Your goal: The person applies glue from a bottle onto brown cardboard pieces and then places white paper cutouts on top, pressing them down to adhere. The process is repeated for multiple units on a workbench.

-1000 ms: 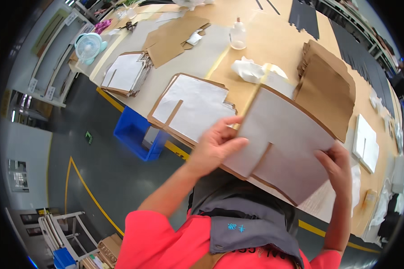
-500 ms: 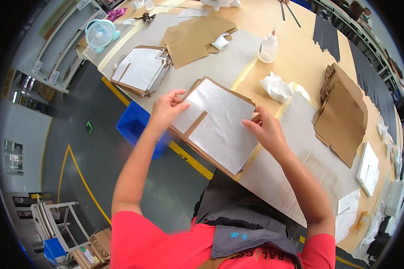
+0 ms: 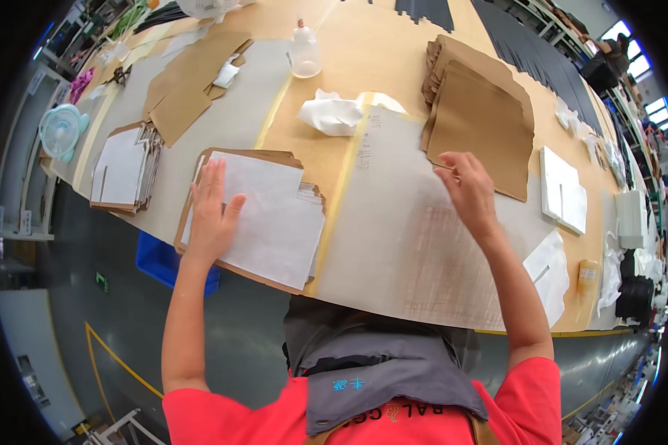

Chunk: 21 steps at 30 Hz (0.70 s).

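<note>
Desk (image 3: 393, 44) spans the view, grey sheet (image 3: 382, 237) covering much of its near part; black strips (image 3: 527, 59) along the far right; brown stack (image 3: 490, 111) of cut panels right of centre, edges uneven; white-faced stack (image 3: 274, 215), the one being worked, near the front edge left of centre, brown borders showing; loose brown panels (image 3: 178, 107) beyond it, smaller white-faced pile (image 3: 116, 167) to its left; blue bin (image 3: 159, 263) below the desk edge; pale blue fan (image 3: 61, 132) far left.

Hands: left hand (image 3: 214, 219) laid on the white-faced stack's left part, fingers straight, thumb spread away, hiding some of the top sheet; right hand (image 3: 467, 189) at the brown stack's near-left corner, fingers curled, thumb near forefinger; can't tell if it pinches a panel edge or only hovers. Change: half a second ago both hands were at the white top sheet; now the right has left it for the brown stack; so that sheet looks set down, left probably steadying it.

Smaller stuff: slotted white pad (image 3: 562, 189) right of the brown stack; crumpled white paper (image 3: 330, 115) between the two stacks, farther back, likely the nearest obstruction; squeeze bottle (image 3: 304, 55) upright behind it; amber bottle (image 3: 588, 276) far right.
</note>
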Motion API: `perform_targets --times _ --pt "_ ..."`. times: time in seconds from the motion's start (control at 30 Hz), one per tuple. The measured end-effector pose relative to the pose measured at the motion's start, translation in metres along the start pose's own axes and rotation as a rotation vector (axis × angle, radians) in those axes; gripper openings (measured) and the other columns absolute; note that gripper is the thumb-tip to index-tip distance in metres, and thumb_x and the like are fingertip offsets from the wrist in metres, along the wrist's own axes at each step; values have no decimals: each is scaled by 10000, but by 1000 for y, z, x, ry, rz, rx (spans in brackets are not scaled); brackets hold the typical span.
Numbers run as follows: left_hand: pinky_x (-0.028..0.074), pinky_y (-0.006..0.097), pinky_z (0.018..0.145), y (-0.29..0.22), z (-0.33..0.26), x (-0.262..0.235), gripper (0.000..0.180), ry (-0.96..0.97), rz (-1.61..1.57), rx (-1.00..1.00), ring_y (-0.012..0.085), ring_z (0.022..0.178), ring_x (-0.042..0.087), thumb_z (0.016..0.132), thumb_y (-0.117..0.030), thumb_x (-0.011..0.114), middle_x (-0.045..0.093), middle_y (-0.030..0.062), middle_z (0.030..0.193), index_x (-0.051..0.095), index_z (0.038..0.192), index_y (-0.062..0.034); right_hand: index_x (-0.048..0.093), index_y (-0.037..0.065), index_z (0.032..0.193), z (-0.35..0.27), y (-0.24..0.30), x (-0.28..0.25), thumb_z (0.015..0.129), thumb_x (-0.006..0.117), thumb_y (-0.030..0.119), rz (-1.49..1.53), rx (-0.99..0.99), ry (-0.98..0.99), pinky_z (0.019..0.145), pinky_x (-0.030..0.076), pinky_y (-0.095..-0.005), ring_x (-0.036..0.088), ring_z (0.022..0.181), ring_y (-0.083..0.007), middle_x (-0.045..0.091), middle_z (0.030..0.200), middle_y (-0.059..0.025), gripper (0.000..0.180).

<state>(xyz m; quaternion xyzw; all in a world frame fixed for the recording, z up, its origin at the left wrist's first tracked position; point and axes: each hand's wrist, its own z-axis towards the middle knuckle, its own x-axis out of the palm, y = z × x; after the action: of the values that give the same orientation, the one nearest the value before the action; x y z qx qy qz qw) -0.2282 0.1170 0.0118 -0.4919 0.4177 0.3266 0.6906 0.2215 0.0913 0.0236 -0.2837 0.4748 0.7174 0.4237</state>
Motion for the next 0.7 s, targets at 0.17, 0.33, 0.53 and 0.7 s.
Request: perform_targets --times 0.17,0.33,0.53,0.7 --pt "78 553 1216 -31 5 -26 675 -49 104 6 346 1526 171 1036 -479 448 236 176 1633 299 1564 -87 636 55 961 5 -38 -4 862 690 95 -223 -176 47 741 534 -370 626 897 -247 629 908 -71 119" --pt "88 563 1210 -68 10 -25 575 -4 102 93 353 1528 160 1048 -408 465 225 175 1637 389 1528 -101 561 55 805 5 -44 3 739 659 -5 -475 -392 157 679 536 -313 592 796 -217 566 832 -69 132" --pt "109 549 1213 -117 27 -4 538 92 82 222 353 1526 167 1038 -360 505 226 175 1635 430 1507 -107 534 61 771 10 -49 5 721 637 -24 -448 -433 140 666 533 -312 581 776 -214 548 813 -73 142" --pt "143 519 1220 -150 42 15 516 139 49 316 351 1526 164 1035 -314 518 236 174 1632 438 1501 -105 550 55 783 10 -57 6 748 631 -13 -366 -385 117 675 536 -315 601 810 -223 565 816 -81 112"
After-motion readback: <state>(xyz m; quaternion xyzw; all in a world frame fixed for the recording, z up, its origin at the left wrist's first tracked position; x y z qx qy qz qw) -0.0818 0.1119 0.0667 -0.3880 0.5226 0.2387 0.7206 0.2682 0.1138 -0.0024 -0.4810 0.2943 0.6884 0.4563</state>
